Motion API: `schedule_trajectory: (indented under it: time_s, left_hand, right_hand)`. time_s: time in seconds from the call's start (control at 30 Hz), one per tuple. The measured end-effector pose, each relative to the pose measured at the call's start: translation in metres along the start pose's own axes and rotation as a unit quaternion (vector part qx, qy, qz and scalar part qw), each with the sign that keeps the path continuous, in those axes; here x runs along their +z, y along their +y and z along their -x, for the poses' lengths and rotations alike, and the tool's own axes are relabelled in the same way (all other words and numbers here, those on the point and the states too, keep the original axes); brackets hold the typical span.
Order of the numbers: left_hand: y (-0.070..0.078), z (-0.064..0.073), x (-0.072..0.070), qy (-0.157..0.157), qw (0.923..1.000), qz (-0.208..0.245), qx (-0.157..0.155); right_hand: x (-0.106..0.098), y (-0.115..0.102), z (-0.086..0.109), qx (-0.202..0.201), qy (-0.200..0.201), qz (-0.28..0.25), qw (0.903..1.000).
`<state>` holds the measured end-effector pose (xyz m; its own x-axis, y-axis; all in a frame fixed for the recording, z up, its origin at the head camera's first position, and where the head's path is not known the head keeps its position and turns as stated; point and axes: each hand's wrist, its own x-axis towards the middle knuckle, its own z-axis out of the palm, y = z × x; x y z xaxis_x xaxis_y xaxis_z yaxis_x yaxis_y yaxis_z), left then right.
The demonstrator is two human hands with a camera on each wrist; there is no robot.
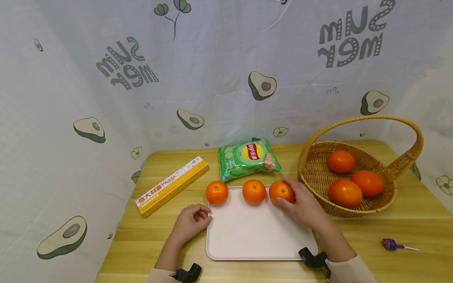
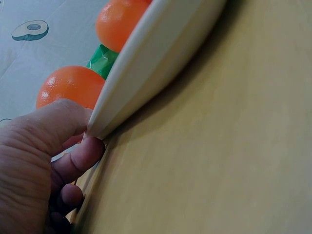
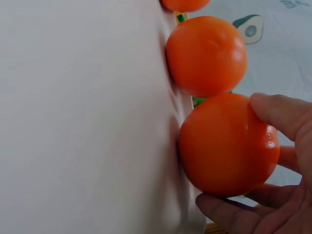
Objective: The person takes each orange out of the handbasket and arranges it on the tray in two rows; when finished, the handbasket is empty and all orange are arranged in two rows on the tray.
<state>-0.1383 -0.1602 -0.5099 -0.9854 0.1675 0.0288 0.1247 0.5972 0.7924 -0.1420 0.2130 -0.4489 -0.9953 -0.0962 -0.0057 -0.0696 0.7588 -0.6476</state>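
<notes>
My right hand (image 1: 303, 204) holds an orange (image 1: 282, 191) at the far right corner of a white tray (image 1: 258, 232). In the right wrist view, the thumb and fingers (image 3: 229, 214) curl round that orange (image 3: 229, 146), which sits on the tray. Two more oranges stand along the tray's far side, a middle one (image 1: 254, 192) and a left one (image 1: 217, 193) at the corner. At the left edge my left hand (image 1: 190, 223) pinches the tray's rim (image 2: 105, 109) between thumb and forefinger, as the left wrist view shows.
A wicker basket (image 1: 354, 210) with a tall handle and three oranges (image 1: 341, 161) stands at the right. Behind the tray lies a green bag of chips (image 1: 244, 159). A yellow pasta box (image 1: 173, 186) is at the left, a purple-wrapped lollipop (image 1: 391, 244) at the right front.
</notes>
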Motion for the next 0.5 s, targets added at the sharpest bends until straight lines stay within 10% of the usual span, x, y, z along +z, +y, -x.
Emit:
schedule_trajectory:
  time_s: [0.5]
  left_hand:
    - [0.0000, 0.0011, 0.0001, 0.002, 1.0000, -0.004, 0.000]
  right_hand:
    - [0.0037, 0.0011, -0.0024, 0.029, 0.000, 0.005, 0.9996]
